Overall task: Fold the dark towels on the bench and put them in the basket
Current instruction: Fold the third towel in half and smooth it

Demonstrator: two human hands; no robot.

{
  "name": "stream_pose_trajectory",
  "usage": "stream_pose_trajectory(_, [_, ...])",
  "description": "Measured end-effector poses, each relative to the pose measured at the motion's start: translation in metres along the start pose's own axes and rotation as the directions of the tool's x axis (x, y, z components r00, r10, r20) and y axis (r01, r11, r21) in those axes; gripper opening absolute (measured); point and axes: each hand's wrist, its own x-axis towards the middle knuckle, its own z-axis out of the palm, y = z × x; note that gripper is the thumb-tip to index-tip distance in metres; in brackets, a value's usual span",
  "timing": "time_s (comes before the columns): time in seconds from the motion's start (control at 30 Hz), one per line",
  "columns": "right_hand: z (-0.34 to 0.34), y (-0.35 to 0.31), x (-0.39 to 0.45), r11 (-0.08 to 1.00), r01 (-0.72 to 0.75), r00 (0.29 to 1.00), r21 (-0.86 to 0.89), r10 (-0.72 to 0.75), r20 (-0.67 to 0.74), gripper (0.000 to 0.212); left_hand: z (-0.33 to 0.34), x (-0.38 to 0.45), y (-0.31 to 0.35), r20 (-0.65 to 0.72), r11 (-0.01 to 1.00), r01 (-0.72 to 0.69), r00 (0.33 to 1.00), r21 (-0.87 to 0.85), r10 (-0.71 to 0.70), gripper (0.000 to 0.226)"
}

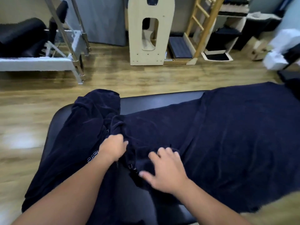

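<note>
On the counter [162, 99], your left hand [113, 147] pinches the bunched navy towel [84, 127], right hand [165, 169] open on the spread towel [235, 135] running rightward.

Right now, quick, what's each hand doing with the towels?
Left hand: closed, gripping a bunched fold of the crumpled dark towel.
Right hand: open, fingers spread, resting on the towel, holding nothing.

Black bench [159, 99] carries two dark towels [235, 127] (one bunched).
</note>
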Motion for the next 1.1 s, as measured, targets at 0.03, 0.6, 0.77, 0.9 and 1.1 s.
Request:
stream_pose_trajectory(0.03, [0.002,-0.01,-0.004,0.996,0.014,0.994,-0.088,-0.005,0.109,0.066,-0.007,0.008,0.002,-0.057,0.998,0.0,0.998,-0.059,-0.003,0.035])
stream_pose_trajectory(0.6, [-0.029,0.01,-0.077,0.624,-0.683,0.507,0.38,0.031,0.861,0.032,-0.132,0.062,0.008,-0.429,0.823,-0.222,0.903,-0.523,-0.03,0.055])
stream_pose_trajectory(0.77, [-0.002,0.054,-0.085,-0.083,-0.856,0.467,0.511,0.302,0.831,0.049,-0.117,0.058,0.038,-0.215,0.885,-0.253,0.96,-0.39,0.18,0.068])
stream_pose_trajectory(0.9, [-0.009,0.081,-0.087,0.301,-0.901,0.43,0.311,0.708,0.561,0.011,-0.091,0.062,0.046,-0.117,0.916,-0.203,0.978,-0.347,0.173,0.047])
stream_pose_trajectory(1.1, [-0.006,0.069,-0.061,0.696,-0.714,0.685,0.081,0.67,0.285,0.024,-0.066,0.072,0.041,-0.149,0.856,-0.057,0.989,-0.513,-0.023,0.058])
